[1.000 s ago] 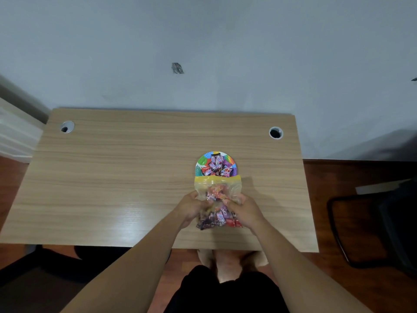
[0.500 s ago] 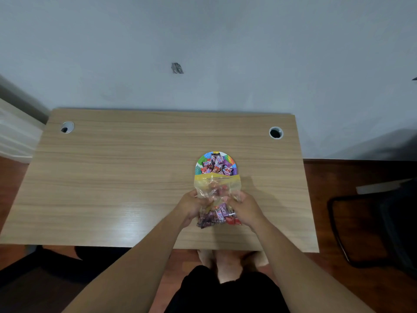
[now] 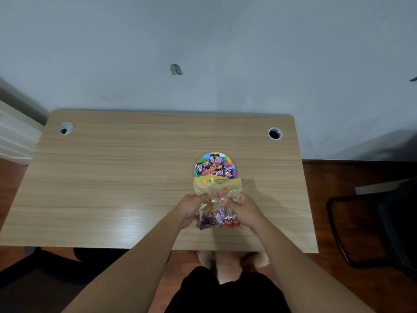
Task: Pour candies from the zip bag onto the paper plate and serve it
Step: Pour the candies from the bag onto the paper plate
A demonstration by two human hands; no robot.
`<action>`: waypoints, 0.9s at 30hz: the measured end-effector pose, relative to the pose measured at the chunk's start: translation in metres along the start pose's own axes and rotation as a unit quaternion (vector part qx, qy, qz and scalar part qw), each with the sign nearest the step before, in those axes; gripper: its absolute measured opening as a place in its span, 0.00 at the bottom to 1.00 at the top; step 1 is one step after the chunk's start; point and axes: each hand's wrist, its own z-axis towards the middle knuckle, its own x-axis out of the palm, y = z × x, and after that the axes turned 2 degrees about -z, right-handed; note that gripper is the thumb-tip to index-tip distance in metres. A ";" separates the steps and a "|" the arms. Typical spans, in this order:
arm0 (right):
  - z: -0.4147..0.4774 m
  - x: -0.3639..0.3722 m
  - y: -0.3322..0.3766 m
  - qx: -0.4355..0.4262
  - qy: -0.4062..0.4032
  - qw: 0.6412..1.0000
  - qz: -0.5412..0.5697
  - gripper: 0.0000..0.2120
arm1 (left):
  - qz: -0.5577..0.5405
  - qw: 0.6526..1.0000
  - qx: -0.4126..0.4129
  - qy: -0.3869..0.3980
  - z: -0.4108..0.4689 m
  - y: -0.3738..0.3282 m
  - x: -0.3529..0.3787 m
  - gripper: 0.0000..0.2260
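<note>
Near, low centre of frame: left hand (image 3: 191, 208) and right hand (image 3: 244, 211) both pinch zip bag (image 3: 217, 199), one each side. Some candies (image 3: 220, 219) sit at bag bottom, by wrists. Bag long way runs straight up frame, yellow mouth at far end. Mouth lies over near rim of paper plate (image 3: 228, 159), centre of frame, already holding sweets. Both hands same closeness. Next, likely: lift near end, candies slide away to plate.

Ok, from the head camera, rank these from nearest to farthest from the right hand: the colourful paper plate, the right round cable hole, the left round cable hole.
From the right hand:
1. Colourful paper plate, just beyond it, piled with candies.
2. Right round cable hole, far right corner of the wooden desk.
3. Left round cable hole, far left corner.
</note>
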 end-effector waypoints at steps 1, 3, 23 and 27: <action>-0.001 0.000 0.000 0.003 0.004 1.000 0.010 0.09 | 0.003 1.000 0.000 0.001 0.001 0.001 0.000 0.16; -0.003 0.001 0.002 0.009 0.007 1.000 0.024 0.11 | 0.005 1.000 0.003 0.000 0.002 0.002 0.001 0.16; -0.008 -0.001 0.003 0.028 -0.021 0.997 0.064 0.12 | -0.022 1.000 0.011 0.017 -0.010 -0.002 0.004 0.18; -0.015 -0.002 0.012 0.018 -0.022 0.998 0.058 0.16 | -0.029 0.998 0.036 0.030 -0.020 -0.008 0.005 0.16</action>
